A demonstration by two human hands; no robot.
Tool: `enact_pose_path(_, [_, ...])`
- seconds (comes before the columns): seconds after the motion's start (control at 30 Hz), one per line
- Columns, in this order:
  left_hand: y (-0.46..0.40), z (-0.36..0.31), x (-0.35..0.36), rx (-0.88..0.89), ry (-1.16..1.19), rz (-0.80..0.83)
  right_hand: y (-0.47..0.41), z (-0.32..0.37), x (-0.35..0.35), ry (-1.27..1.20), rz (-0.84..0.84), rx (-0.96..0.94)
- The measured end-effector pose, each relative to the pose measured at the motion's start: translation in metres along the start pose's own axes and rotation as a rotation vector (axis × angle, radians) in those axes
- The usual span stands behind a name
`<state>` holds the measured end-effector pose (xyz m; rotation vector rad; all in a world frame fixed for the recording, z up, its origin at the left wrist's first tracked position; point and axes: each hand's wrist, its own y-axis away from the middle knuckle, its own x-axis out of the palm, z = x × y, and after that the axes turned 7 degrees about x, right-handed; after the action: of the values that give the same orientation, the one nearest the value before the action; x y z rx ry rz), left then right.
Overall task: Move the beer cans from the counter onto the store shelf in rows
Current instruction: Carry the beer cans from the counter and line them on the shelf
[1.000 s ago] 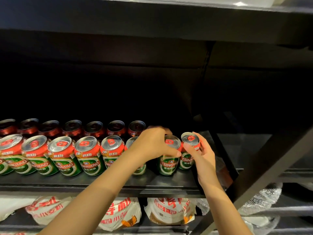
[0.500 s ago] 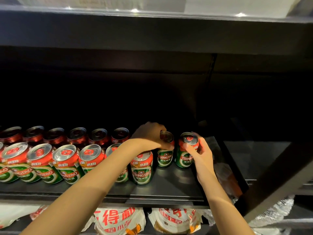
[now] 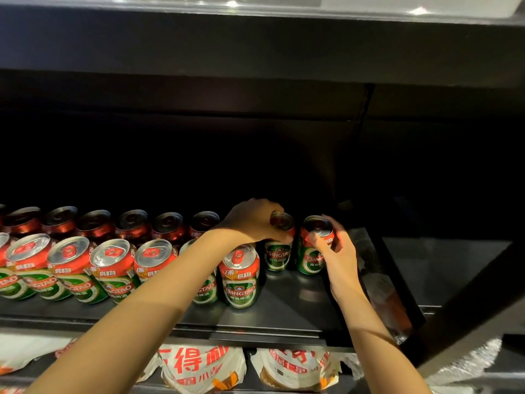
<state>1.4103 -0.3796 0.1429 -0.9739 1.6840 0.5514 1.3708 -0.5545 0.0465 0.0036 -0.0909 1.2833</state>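
Each hand gripped a can by its top: the left hand (image 3: 252, 220) on one can (image 3: 277, 245), the right hand (image 3: 335, 251) on its neighbour (image 3: 312, 251), both at the back row's right end on the shelf (image 3: 284, 308). Shoved carelessly, either could topple the front can (image 3: 241, 275) just before them.

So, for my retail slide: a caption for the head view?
Both hands set beer cans, left hand on one, right hand on another, in the shelf's back row.

Roughly sixteen beer cans (image 3: 241, 275), two hands (image 3: 252, 220), several white bags (image 3: 203, 365).
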Motion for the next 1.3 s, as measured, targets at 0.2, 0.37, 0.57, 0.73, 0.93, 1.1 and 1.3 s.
enact_pose_path(0.2, [0.000, 0.006, 0.003, -0.006, 0.025, -0.012, 0.000, 0.000, 0.007, 0.002, -0.015, -0.009])
enact_pose_path(0.37, [-0.001, 0.011, 0.004, 0.009, 0.057, 0.003, 0.002, 0.000, 0.011, 0.019, -0.050, -0.020])
enact_pose_path(0.57, [-0.002, 0.014, 0.001, 0.042, 0.101, 0.044, 0.006, 0.001, 0.015, 0.054, -0.087, 0.011])
enact_pose_path(0.73, [-0.003, 0.020, 0.006, 0.050, 0.074, 0.053, 0.019, 0.009, 0.024, 0.039, -0.096, 0.072])
enact_pose_path(0.93, [0.004, 0.024, -0.003, 0.113, 0.129, 0.084, 0.054, 0.019, 0.036, 0.123, -0.293, 0.140])
enact_pose_path(1.1, [0.029, 0.011, -0.028, 0.200, 0.123, 0.043, 0.113, 0.029, 0.042, 0.293, -0.488, 0.101])
enact_pose_path(1.3, [0.106, -0.036, -0.031, 0.604, 0.136, 0.004, 0.228, 0.028, 0.052, 0.551, -0.697, 0.057])
